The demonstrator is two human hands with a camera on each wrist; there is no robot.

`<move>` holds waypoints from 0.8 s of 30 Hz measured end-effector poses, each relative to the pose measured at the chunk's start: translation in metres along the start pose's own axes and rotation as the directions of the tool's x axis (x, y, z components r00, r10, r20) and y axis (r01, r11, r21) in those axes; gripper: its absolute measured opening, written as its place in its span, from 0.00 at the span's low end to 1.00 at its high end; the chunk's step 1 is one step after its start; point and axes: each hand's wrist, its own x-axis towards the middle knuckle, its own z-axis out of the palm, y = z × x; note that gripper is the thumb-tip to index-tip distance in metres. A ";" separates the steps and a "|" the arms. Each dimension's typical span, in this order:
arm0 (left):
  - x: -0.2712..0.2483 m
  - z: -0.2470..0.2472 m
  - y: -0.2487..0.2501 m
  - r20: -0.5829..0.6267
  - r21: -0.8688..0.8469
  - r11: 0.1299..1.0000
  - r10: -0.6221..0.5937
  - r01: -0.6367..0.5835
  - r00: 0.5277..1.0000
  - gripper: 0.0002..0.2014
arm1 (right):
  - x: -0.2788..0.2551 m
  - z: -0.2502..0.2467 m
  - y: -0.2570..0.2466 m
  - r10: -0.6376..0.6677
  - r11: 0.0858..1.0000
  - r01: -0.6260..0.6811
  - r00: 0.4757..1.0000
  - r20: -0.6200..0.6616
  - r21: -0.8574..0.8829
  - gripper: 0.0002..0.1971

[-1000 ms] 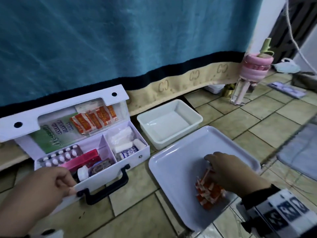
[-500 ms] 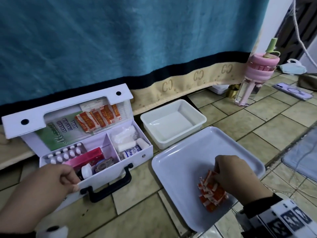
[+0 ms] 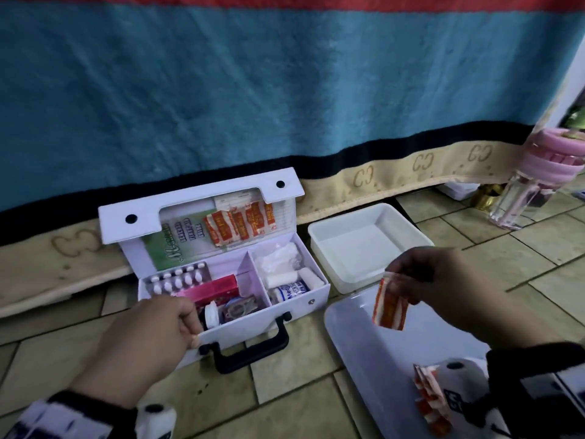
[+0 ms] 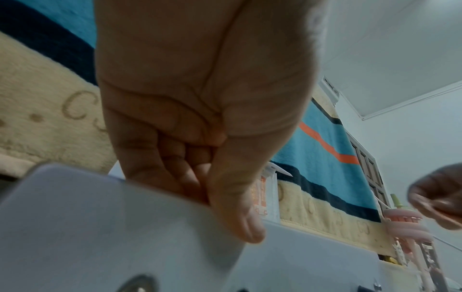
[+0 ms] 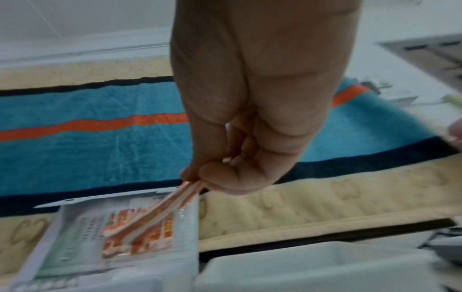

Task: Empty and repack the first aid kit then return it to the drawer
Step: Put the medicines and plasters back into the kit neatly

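The white first aid kit (image 3: 294,308) stands open on the tiled floor, lid up, with pill strips, a red box and gauze rolls inside. My left hand (image 3: 164,337) pinches its front wall near the black handle (image 3: 253,350); the left wrist view shows the thumb (image 4: 240,221) on the outer face. My right hand (image 3: 443,286) holds a small bunch of orange-and-white plaster strips (image 3: 390,307) above the flat white tray (image 3: 364,343), thumb and fingers pinching their top (image 5: 192,189). More plaster strips (image 3: 430,403) lie on the tray near my right wrist.
An empty deep white tub (image 3: 367,245) sits behind the tray, right of the kit. A blue blanket with a beige border (image 3: 285,90) hangs behind everything. A pink-lidded clear bottle (image 3: 535,185) stands at the far right on the tiles.
My right hand has lifted some plaster strips off the tray and moved up and left toward the kit. My left hand keeps its hold on the kit's front wall.
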 end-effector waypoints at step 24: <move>0.000 0.003 -0.002 -0.084 0.050 0.999 0.005 -0.001 0.996 0.11 | 0.148 0.071 -0.122 -0.535 0.839 0.509 0.836 -0.121 -0.194 0.04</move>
